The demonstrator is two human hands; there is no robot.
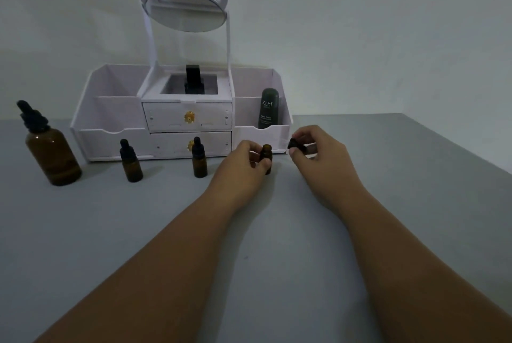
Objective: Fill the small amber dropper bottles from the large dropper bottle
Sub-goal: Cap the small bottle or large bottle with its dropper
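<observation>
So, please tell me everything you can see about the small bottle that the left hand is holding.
The small amber bottle looks like dark brown glass, with a short neck and an open mouth: its cap is off. It stands upright on the grey table, just in front of the white organizer. The left hand grips its body with thumb and fingers, hiding the lower part. The right hand holds a black dropper cap beside it, not touching it. Whether it holds liquid cannot be told.

Three small amber bottles (131, 166) (199, 165) (266, 154), one large amber bottle (52, 155), one green tube (268, 107), two drawers (187, 120) (191, 145), two hands (243, 165) (321, 148).
</observation>
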